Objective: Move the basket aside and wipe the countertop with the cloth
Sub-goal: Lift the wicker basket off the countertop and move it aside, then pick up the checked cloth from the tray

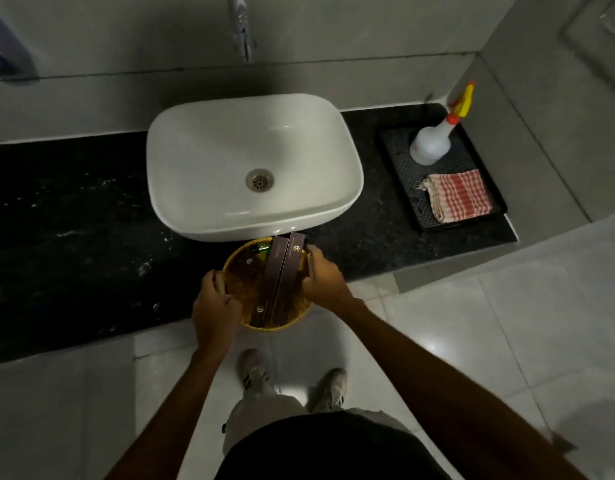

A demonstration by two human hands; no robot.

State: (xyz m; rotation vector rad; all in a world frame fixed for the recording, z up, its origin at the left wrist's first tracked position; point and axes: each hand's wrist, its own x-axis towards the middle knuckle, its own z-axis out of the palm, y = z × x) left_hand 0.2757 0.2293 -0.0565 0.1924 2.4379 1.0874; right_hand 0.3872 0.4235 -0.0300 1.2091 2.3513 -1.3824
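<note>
A round yellow woven basket [237,284] is held in front of the white basin, over the front edge of the black countertop [74,237]. It carries two long brown boxes and a small green item. My left hand [214,306] grips its left rim and my right hand [321,277] grips its right rim. A folded red-and-white checked cloth [458,195] lies on a black tray at the right end of the counter, well away from both hands. White specks and smears dot the counter's left half.
The white basin [254,164] sits mid-counter below a wall tap [243,29]. A black tray [408,174] at right holds a white spray bottle [434,138] with a yellow-red nozzle. Grey walls close the back and right. My shoes stand on the tiled floor below.
</note>
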